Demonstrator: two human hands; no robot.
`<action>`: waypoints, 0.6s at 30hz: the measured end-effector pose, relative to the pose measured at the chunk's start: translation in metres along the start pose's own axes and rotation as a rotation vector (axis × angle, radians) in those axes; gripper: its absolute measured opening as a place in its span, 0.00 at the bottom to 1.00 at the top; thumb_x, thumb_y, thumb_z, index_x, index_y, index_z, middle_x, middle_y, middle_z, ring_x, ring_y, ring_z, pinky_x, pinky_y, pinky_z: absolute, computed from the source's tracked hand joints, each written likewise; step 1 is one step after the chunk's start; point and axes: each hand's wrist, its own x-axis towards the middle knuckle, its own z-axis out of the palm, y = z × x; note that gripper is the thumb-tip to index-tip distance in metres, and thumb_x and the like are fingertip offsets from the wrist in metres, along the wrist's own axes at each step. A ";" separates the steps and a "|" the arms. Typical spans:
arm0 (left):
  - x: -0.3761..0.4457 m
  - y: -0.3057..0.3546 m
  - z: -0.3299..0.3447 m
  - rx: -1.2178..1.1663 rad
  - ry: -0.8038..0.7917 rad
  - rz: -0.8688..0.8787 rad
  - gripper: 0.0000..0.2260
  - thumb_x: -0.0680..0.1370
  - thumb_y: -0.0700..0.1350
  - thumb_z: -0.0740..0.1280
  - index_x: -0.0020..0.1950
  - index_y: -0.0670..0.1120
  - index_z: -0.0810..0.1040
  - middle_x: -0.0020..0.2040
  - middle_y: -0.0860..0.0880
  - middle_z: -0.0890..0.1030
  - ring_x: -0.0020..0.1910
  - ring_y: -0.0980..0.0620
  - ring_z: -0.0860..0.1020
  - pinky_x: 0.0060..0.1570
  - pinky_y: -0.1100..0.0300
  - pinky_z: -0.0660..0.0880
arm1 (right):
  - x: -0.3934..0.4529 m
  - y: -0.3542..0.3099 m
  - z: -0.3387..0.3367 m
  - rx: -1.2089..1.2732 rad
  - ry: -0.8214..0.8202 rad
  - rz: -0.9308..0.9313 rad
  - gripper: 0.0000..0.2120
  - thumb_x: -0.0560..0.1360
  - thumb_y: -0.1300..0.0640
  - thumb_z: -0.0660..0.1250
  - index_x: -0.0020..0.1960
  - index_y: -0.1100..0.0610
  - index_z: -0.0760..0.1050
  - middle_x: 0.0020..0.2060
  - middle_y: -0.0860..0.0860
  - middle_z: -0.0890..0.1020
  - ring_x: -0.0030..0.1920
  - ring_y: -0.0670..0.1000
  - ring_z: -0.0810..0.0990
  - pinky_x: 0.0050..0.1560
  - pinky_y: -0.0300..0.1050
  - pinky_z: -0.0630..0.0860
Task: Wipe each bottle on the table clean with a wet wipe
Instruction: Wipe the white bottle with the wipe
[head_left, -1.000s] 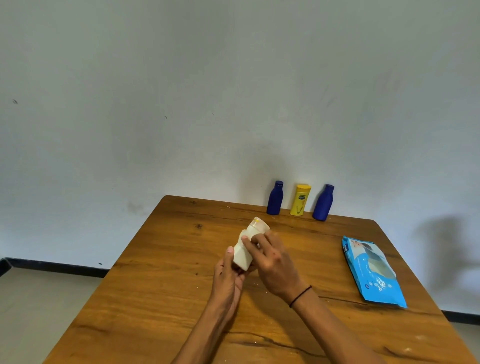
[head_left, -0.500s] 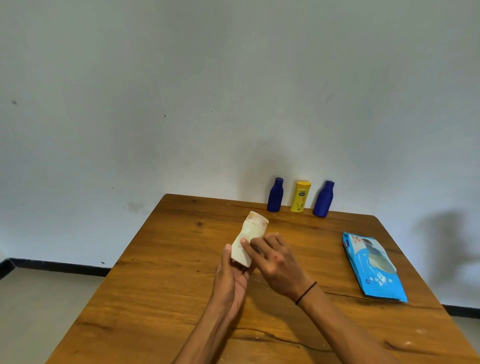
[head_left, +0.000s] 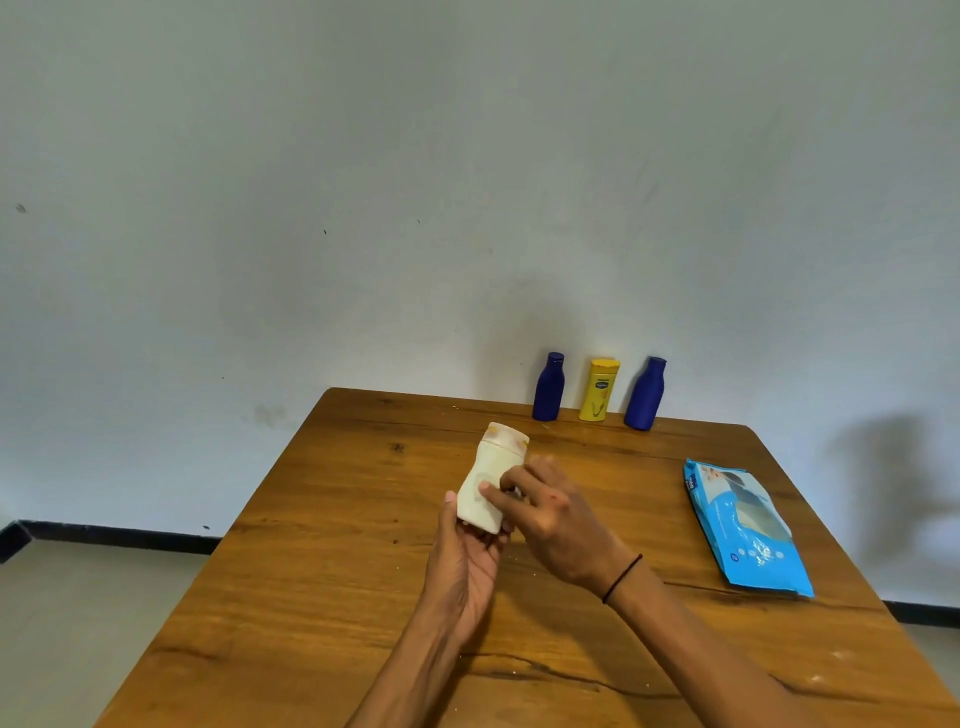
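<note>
A cream bottle (head_left: 485, 483) with orange smudges on its cap is tilted above the middle of the wooden table (head_left: 322, 571). My left hand (head_left: 465, 566) grips it round the base from below. My right hand (head_left: 556, 519) lies against the bottle's right side with curled fingers, pinching a wet wipe (head_left: 513, 491) of which only a small pale bit shows. At the table's far edge stand a dark blue bottle (head_left: 549, 387), a yellow bottle (head_left: 598, 389) and a second dark blue bottle (head_left: 645, 394), upright in a row against the wall.
A light blue pack of wet wipes (head_left: 743, 525) lies flat near the table's right edge. A white wall rises right behind the table. Grey floor shows to the left.
The bottle has turned more upright in my left hand and my right hand has slid down its side from the cap towards the body.
</note>
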 end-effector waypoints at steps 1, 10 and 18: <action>-0.001 0.000 0.000 0.006 -0.002 -0.015 0.24 0.86 0.54 0.60 0.74 0.39 0.73 0.62 0.35 0.83 0.49 0.46 0.83 0.45 0.58 0.83 | 0.002 0.005 -0.001 -0.016 0.016 0.036 0.20 0.74 0.57 0.74 0.65 0.60 0.81 0.53 0.57 0.82 0.56 0.54 0.72 0.49 0.52 0.80; -0.001 -0.003 0.002 0.000 -0.067 -0.043 0.23 0.84 0.53 0.64 0.74 0.40 0.73 0.63 0.34 0.83 0.47 0.46 0.80 0.43 0.58 0.82 | 0.013 0.008 -0.004 0.116 0.129 0.362 0.20 0.76 0.59 0.71 0.66 0.62 0.78 0.53 0.59 0.79 0.53 0.56 0.75 0.45 0.54 0.82; 0.006 -0.006 -0.007 0.096 -0.138 0.016 0.40 0.69 0.51 0.84 0.77 0.44 0.73 0.72 0.36 0.77 0.66 0.41 0.79 0.64 0.49 0.78 | 0.006 -0.007 -0.011 0.136 0.095 0.198 0.17 0.78 0.57 0.67 0.65 0.61 0.80 0.53 0.58 0.80 0.54 0.55 0.75 0.48 0.48 0.79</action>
